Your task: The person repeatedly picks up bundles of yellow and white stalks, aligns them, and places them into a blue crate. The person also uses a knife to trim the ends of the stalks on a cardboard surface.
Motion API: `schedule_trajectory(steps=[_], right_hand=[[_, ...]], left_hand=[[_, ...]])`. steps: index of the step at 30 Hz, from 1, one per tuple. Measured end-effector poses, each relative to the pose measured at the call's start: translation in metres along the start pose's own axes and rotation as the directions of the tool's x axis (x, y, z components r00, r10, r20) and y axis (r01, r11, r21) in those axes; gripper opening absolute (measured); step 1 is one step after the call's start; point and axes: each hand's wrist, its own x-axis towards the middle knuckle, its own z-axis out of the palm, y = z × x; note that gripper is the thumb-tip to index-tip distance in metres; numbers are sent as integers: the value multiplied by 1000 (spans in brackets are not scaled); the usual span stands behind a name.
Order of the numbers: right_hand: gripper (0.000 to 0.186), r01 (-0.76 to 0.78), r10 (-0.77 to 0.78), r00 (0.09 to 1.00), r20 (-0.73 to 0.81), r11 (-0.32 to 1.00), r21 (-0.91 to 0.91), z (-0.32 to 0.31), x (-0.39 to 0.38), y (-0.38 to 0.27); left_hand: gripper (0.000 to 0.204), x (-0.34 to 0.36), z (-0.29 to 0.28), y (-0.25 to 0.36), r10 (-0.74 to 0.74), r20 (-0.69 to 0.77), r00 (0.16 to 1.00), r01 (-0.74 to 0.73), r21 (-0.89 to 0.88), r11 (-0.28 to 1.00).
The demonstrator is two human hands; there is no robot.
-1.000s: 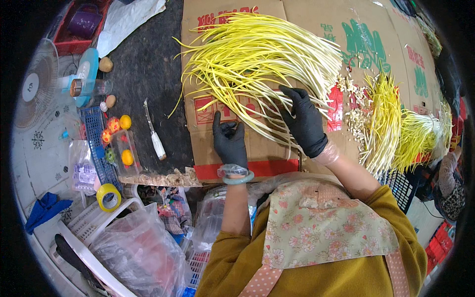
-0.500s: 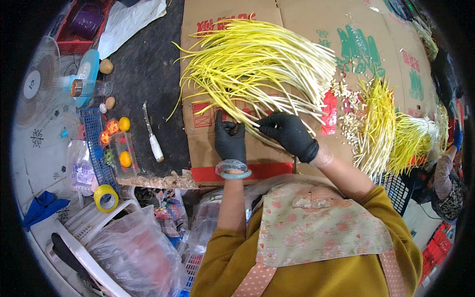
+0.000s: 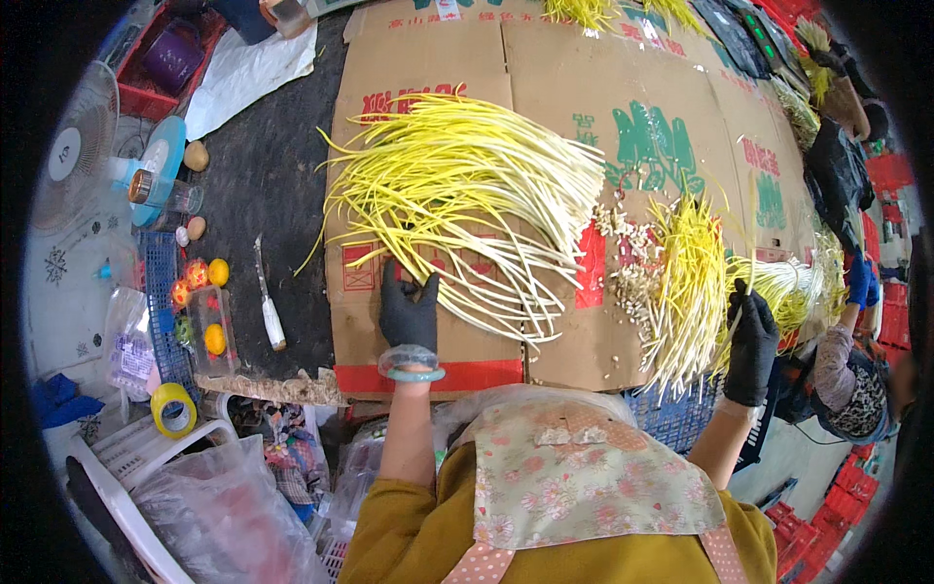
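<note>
Long yellow chives (image 3: 477, 175) with pale stems lie in a loose, fanned-out bunch on the flattened cardboard (image 3: 428, 355). My left hand (image 3: 409, 310), in a black glove, is at the near side of this bunch, thumb and fingers apart, fingertips by the yellow leaf ends. Out to the right, my black-gloved right hand (image 3: 752, 348) is closed on a thin chive stalk (image 3: 752, 219) that stands up from the fingers. Beside that hand lies a second pile of yellow chives (image 3: 689, 292). Short white stem pieces (image 3: 630, 263) are scattered between the two piles.
A white-handled knife (image 3: 271, 316) lies on the dark table surface (image 3: 282, 195) to the left. Past it are a blue basket (image 3: 165, 292), oranges (image 3: 215, 339) and a fan (image 3: 68, 151). Blue crates (image 3: 671, 419) stand below the table edge. Another person's blue-gloved hand (image 3: 861, 280) is at far right.
My right hand has left the main bunch and moved right, past the second pile, with a stalk. My left hand's fingers have spread. The view has shifted.
</note>
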Motion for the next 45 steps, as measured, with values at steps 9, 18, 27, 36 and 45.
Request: schedule_trajectory(steps=[9, 18, 27, 36, 45], right_hand=[[33, 293, -440, 897, 46, 512, -807, -20, 5, 63], [49, 758, -302, 556, 774, 567, -323, 211, -19, 58], [23, 611, -209, 688, 695, 683, -400, 254, 28, 83], [28, 627, -262, 660, 704, 709, -324, 252, 11, 87], [43, 793, -343, 476, 810, 566, -227, 244, 12, 91]], left_hand=[[62, 7, -11, 12, -72, 34, 997, 72, 2, 997], [16, 4, -27, 19, -281, 169, 945, 327, -425, 844], [17, -19, -43, 13, -295, 105, 950, 311, -431, 847], [25, -13, -43, 10, -301, 134, 944, 329, -447, 832], [23, -11, -41, 6, -327, 148, 933, 354, -536, 766]])
